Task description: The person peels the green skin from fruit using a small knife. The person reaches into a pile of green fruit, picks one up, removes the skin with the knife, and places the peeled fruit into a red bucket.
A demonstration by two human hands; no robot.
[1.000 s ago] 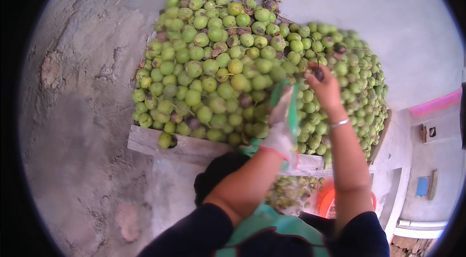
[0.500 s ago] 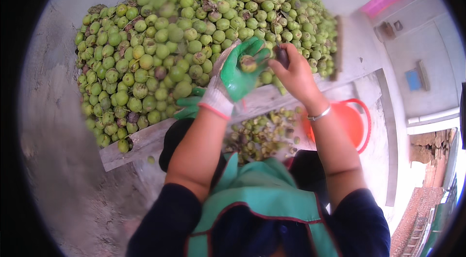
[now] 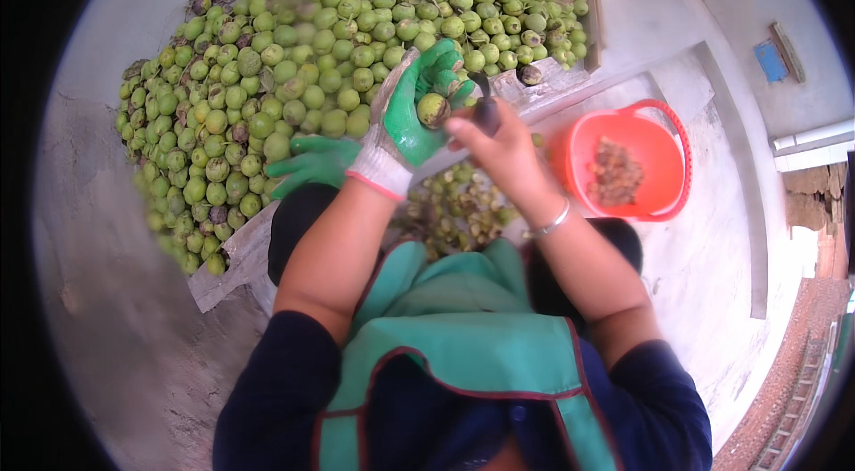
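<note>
- One green-husked nut (image 3: 433, 110) sits in the gloved left hand (image 3: 411, 122), whose fingers are curled around it.
- The bare right hand (image 3: 506, 149) is closed on a dark-handled knife (image 3: 486, 115); blur hides its blade's exact shape.
- The nut lies just left of the knife and right thumb; whether thumb and husk touch, I cannot tell.
- The nut looks round, with no clear long axis; the knife's runs away from the body, roughly upright in view.
- The heap of green-husked nuts (image 3: 307, 70) is nearer the left hand, the red bucket (image 3: 657, 149) of brown nuts (image 3: 614, 173) nearer the right.
</note>
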